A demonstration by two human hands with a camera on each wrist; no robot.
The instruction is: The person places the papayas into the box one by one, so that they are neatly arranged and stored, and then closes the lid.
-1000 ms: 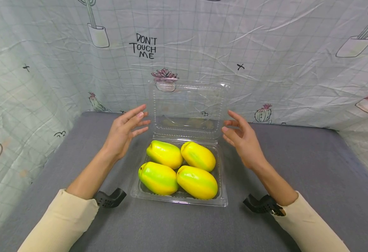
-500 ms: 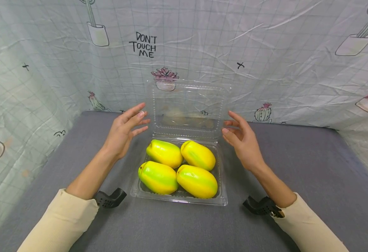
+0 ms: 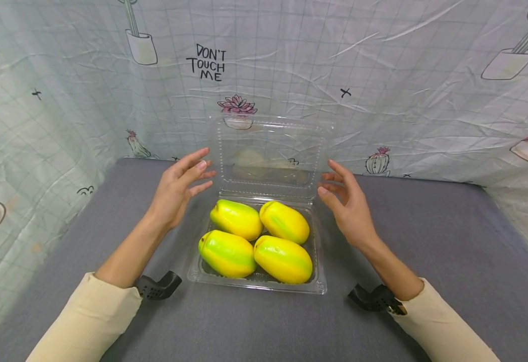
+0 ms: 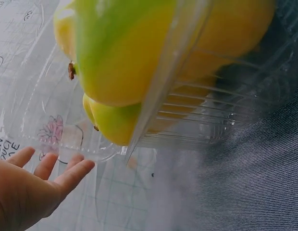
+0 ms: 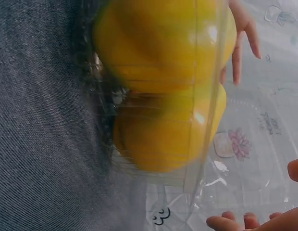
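A clear plastic clamshell box (image 3: 256,289) sits on the grey cloth with several plump yellow-green fruits in its base, papaya- or mango-like. One fruit (image 3: 227,254) lies front left and another (image 3: 283,259) front right. The hinged lid (image 3: 270,148) stands raised at the back. My left hand (image 3: 175,188) is beside the lid's left edge, fingers spread and holding nothing. On the opposite side, my right hand (image 3: 349,203) has loosely bent fingers near the lid's right edge, also holding nothing. Whether any fingertip touches the lid, I cannot tell.
A grey cloth (image 3: 426,241) covers the table. Behind it hangs a pale printed curtain (image 3: 286,60), close to the raised lid. Dark wrist mounts (image 3: 160,285) extend inward from both forearms, near the box's front corners.
The lid has tipped slightly forward, and the reflections in it have shifted upward. Both hands stay almost in place. The fruits have not moved in the box.
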